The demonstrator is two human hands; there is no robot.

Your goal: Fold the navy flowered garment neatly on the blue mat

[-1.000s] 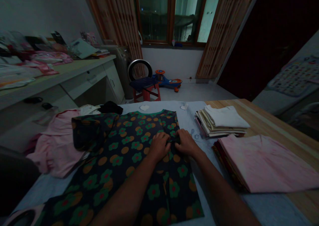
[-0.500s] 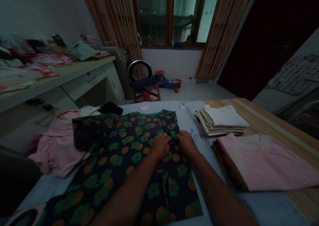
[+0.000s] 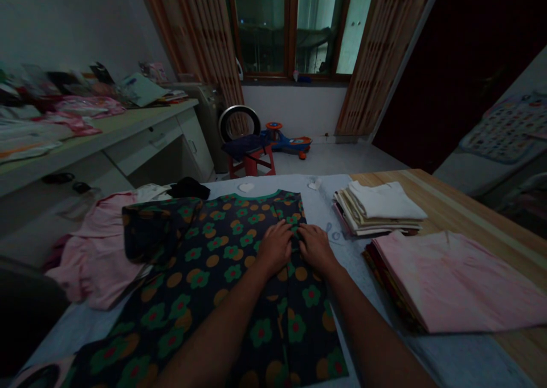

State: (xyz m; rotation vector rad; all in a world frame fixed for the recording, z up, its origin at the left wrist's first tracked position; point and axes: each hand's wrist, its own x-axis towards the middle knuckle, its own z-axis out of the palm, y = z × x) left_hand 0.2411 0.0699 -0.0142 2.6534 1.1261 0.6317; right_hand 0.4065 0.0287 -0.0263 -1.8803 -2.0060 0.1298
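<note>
A dark shirt (image 3: 233,252) with green flowers, orange dots and a green neckline lies spread on a light blue cloth. Its left-hand sleeve (image 3: 149,231) sticks out to the side, while the right-hand side is folded inward in a long strip. My left hand (image 3: 277,244) rests on this folded part, palm down, fingers stretched forward. Close beside it, my right hand (image 3: 315,246) lies on the shirt's right edge, its fingers also laid flat. Neither hand appears to grip the fabric. The shirt's bottom is partly hidden by my left forearm.
To the right are a stack of folded light clothes (image 3: 380,205) and a folded pink garment (image 3: 457,285) on a pile. Crumpled pink clothing (image 3: 102,245) and a black cloth (image 3: 188,187) lie left. A red stool (image 3: 252,163) stands beyond the table.
My fingers were curled at the folded fabric and now lie flatter on it. Both hands have shifted slightly forward. The shirt stays in nearly the same position.
</note>
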